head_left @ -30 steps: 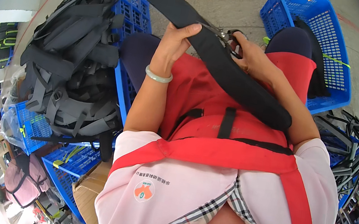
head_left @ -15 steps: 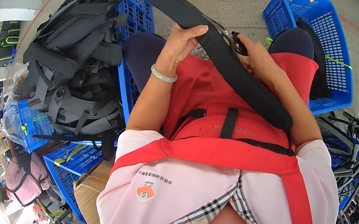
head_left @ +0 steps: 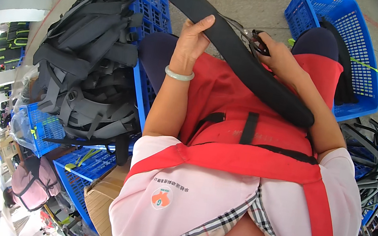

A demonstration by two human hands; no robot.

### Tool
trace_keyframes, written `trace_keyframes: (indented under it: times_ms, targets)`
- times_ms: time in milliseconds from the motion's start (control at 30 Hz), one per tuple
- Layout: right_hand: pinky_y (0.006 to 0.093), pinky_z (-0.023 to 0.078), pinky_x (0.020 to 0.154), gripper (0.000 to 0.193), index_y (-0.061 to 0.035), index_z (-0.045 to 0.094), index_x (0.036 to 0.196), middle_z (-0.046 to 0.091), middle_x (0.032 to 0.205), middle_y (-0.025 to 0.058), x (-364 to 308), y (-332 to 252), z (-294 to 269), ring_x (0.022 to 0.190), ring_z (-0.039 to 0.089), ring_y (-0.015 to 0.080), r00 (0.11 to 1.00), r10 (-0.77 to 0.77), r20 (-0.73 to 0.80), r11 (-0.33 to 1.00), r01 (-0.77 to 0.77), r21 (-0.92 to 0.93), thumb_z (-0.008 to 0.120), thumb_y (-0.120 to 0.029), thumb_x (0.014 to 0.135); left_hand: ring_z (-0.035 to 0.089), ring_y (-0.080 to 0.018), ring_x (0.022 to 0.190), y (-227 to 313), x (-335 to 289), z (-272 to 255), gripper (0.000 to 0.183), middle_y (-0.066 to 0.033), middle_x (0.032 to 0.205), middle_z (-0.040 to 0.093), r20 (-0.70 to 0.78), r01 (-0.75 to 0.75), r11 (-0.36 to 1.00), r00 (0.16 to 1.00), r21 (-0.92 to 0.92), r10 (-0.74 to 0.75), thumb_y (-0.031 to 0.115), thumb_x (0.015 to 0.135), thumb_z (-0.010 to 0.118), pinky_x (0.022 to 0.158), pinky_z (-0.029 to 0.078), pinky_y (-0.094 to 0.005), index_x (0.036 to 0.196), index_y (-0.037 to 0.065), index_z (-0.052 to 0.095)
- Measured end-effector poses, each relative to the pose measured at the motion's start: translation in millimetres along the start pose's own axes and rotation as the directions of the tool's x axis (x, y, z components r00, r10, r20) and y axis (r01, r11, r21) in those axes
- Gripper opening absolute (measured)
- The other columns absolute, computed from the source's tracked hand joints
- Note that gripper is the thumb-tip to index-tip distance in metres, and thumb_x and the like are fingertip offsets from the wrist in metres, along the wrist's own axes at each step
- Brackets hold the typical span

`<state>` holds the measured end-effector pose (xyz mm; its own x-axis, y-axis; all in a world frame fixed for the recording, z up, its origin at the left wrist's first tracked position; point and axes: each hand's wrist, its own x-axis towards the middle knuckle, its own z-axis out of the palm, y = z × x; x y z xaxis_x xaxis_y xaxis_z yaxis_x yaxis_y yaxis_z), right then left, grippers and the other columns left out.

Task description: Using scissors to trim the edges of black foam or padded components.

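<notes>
A long, curved black padded strap [head_left: 243, 59] lies slantwise across my lap, one end raised at the upper left and the other near my right forearm. My left hand [head_left: 193, 38] is closed on it, thumb on top and the other fingers partly hidden beneath. On the strap's far side, my right hand [head_left: 281, 58] grips the dark handles of scissors [head_left: 250, 36]. Their metal blades point left along the strap's far edge. Whether the blades touch the strap, I cannot tell.
Grey and black straps [head_left: 90, 51] are heaped on blue crates at my left. At the far right stands a blue basket [head_left: 365, 92] with black pieces inside. Dark strips [head_left: 373, 154] pile up nearer on the right. A cardboard box [head_left: 103, 198] sits close by my left side.
The scissors' blades now show more plainly beyond the strap's far edge. My left hand keeps its hold on the strap. The whole view has shifted slightly.
</notes>
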<state>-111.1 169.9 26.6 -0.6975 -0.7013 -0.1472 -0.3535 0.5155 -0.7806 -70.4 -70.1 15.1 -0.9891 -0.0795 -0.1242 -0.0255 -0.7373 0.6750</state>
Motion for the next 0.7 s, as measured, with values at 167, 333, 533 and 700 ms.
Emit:
trace_keyframes:
  times_ms: [167, 333, 533, 700]
  targets:
    - [0.0456, 0.046, 0.077, 0.042, -0.0018, 0.04, 0.114, 0.06, 0.099, 0.0268, -2, 4, 10, 0.094, 0.059, 0.044, 0.987, -0.107, -0.122, 0.994, 0.105, -0.027, 0.064, -0.014, 0.082, 0.065, -0.0187, 0.084, -7, -2, 6, 0.017, -0.0048, 0.092, 0.066, 0.017, -0.024, 0.999, 1.0, 0.029, 0.023, -0.005, 0.081, 0.068, 0.078, 0.054, -0.0322, 0.095, 0.005, 0.064]
    - [0.0468, 0.045, 0.078, 0.046, -0.0015, 0.039, 0.117, 0.06, 0.1, 0.0268, 3, -12, 6, 0.094, 0.059, 0.044, 0.991, -0.092, -0.096, 0.995, 0.089, -0.041, 0.066, -0.015, 0.081, 0.064, -0.0185, 0.085, -6, -2, -1, 0.018, -0.0048, 0.092, 0.066, 0.042, -0.008, 0.999, 0.999, 0.042, 0.006, -0.006, 0.08, 0.068, 0.079, 0.054, -0.0321, 0.095, 0.005, 0.064]
    - [0.0438, 0.046, 0.066, 0.028, -0.0012, 0.051, 0.107, 0.062, 0.079, 0.0232, 9, 0, 8, 0.077, 0.061, 0.0415, 0.994, -0.091, -0.066, 0.994, 0.094, 0.048, 0.062, -0.015, 0.086, 0.064, -0.0182, 0.085, -7, -3, 1, 0.019, -0.0043, 0.092, 0.066, 0.02, -0.012, 0.999, 1.0, 0.04, 0.011, -0.005, 0.081, 0.068, 0.079, 0.053, -0.0319, 0.095, 0.006, 0.064]
    - [0.0434, 0.046, 0.066, 0.026, -0.0017, 0.052, 0.106, 0.062, 0.081, 0.0246, 8, -7, 6, 0.076, 0.061, 0.0411, 0.998, -0.031, -0.052, 0.999, 0.033, 0.029, 0.061, -0.018, 0.089, 0.064, -0.018, 0.087, -3, -4, 0, 0.017, -0.0041, 0.094, 0.066, 0.023, -0.013, 1.0, 1.0, 0.008, 0.013, -0.002, 0.083, 0.068, 0.08, 0.053, -0.0323, 0.096, 0.008, 0.064]
